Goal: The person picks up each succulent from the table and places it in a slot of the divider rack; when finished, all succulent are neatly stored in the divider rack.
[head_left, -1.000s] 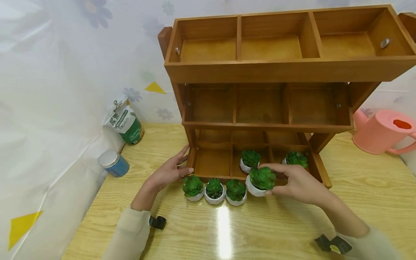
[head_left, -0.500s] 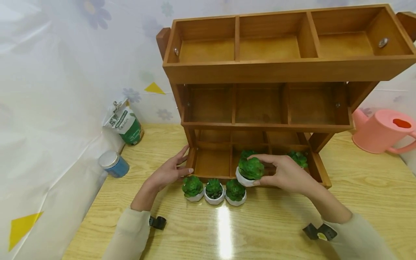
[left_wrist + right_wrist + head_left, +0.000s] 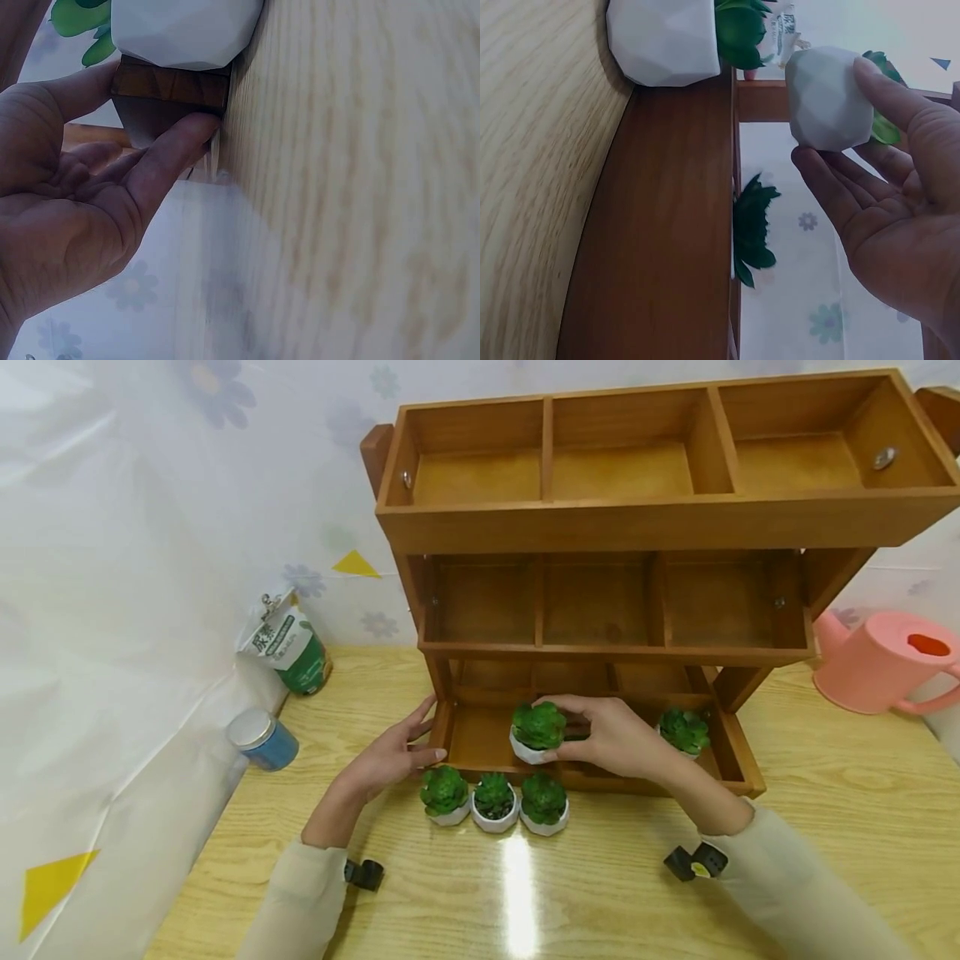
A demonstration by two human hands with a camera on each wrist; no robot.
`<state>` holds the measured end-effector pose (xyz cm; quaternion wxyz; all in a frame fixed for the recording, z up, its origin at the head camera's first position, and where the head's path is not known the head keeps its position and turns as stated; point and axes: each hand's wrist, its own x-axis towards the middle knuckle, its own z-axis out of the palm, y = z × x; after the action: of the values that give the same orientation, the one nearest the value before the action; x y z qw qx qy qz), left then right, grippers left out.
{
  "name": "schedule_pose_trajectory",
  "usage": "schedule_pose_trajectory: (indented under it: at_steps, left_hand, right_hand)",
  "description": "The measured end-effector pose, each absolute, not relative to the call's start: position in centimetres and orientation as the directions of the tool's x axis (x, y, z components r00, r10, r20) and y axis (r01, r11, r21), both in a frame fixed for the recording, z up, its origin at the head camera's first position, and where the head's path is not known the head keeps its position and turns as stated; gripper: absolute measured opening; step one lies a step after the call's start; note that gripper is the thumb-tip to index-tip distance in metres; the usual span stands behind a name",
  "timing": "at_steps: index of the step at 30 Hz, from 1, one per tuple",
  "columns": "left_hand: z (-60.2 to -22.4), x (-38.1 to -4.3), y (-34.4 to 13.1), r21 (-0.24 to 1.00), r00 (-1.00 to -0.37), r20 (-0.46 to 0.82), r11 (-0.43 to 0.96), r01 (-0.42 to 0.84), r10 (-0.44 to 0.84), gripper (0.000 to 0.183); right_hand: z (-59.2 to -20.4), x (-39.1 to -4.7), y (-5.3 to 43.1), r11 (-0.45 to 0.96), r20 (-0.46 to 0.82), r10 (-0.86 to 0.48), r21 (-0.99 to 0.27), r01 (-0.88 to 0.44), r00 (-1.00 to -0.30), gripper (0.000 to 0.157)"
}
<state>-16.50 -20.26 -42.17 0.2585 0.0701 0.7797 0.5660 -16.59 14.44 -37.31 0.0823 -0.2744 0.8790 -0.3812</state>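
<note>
My right hand (image 3: 611, 735) pinches a potted succulent (image 3: 538, 725) by its white faceted pot, thumb on one side and fingers on the other. It is held up over the bottom tier, near the divider between left and middle compartments. In the right wrist view the pot (image 3: 829, 97) is above the front board (image 3: 660, 225). My left hand (image 3: 390, 756) holds the left front corner of the wooden shelf (image 3: 480, 771), its thumb at the front. Another succulent (image 3: 682, 731) sits in the right compartment. The middle compartment is largely hidden by my right hand.
Three potted succulents, left (image 3: 446, 793), middle (image 3: 494, 800) and right (image 3: 544, 803), stand along the shelf's front. A blue jar (image 3: 264, 739) and a green-white bag (image 3: 288, 643) are at left. A pink watering can (image 3: 888, 664) stands at right. Two higher tiers overhang the bottom one.
My right hand has carried its succulent leftward and farther back, from in front of the middle compartment to over the bottom tier. The left hand has stayed in place.
</note>
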Motion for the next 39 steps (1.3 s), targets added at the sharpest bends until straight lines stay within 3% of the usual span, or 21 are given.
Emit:
schedule_pose_trajectory:
  at_steps: [9,19,39]
  left_hand:
    - [-42.1,-16.5,-20.2,0.917,-0.858,-0.322,0.356,-0.178,0.4,0.087]
    - [-42.0,-16.4,-20.3,0.916,-0.857,-0.327,0.357,-0.183,0.399,0.088]
    - [-42.0,-16.2,-20.1,0.913,-0.858,-0.322,0.371,-0.169,0.4,0.086]
  right_hand:
    - [-37.7,-18.0,12.6,0.566,0.008,-0.55,-0.732,-0.38,-0.835,0.063]
    - [-38.7,-19.4,10.4,0.532,-0.02,-0.592,-0.76,-0.372,-0.806,0.057]
    - [-39.5,-19.9,7.5,0.622,-0.015,-0.626,-0.612,-0.488,-0.78,0.056]
